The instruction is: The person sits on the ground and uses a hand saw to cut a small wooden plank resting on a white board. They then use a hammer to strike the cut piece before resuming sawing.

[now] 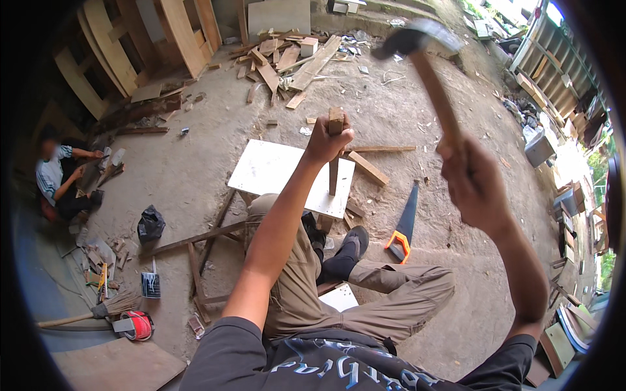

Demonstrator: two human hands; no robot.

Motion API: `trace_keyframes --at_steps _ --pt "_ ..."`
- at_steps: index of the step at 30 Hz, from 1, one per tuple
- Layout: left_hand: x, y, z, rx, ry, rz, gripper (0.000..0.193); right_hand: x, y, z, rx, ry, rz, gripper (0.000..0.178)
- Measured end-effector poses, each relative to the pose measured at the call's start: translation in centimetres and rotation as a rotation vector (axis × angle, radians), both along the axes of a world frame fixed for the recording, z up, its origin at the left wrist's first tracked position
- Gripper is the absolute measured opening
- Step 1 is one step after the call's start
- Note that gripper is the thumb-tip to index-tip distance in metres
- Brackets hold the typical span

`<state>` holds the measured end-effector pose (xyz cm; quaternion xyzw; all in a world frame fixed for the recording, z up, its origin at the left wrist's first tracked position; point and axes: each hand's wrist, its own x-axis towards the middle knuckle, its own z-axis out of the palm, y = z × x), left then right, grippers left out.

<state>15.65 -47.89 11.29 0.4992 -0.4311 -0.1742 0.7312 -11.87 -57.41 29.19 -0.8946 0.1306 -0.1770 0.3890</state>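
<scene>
Hammer (pixel 433 88) aloft over a bare dirt ground (pixel 482 280), we appear to be midway through a driving or chopping step, the blow not yet landed. Our left hand (pixel 329 140) steadies a wooden piece (pixel 334 174) almost upright above a white board (pixel 264 166), its fingers curled snugly around the upper part and its squared top left exposed as a likely target. Our right hand (pixel 476 182) grips the hammer's handle, fingers closed together around the wood, with the blurred dark head up and well apart from the piece.

The next move, in our judgement, calls for a straight swing onto that top, with the left fingers kept below the striking face; a glancing hit could tip the piece or catch a knuckle.

The piece itself is brown, long and narrow, rough at its top end. Its lower end comes down near the board's right edge, where it seems to rest, though we cannot tell whether it bites into the surface. A saw (pixel 405 218) with an orange-and-black handle lies on the ground to our right, scrap wood (pixel 280 65) is heaped beyond the board, and another person (pixel 59 173) sits off to our left.
</scene>
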Motion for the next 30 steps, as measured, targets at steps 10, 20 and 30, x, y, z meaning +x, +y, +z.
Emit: trace_keyframes --at_steps 10,20,30 --pt "0.1 -1.1 0.3 -0.031 -0.075 0.007 0.021 0.3 -0.2 0.3 -0.249 0.17 0.086 0.017" --pt "0.6 -1.3 -0.5 0.025 -0.216 -0.064 0.011 0.9 1.7 0.9 -0.204 0.014 -0.042 0.019" --pt "-0.8 -1.3 0.2 0.008 -0.076 -0.107 0.023 0.1 0.4 -1.6 -0.301 0.155 0.049 0.02"
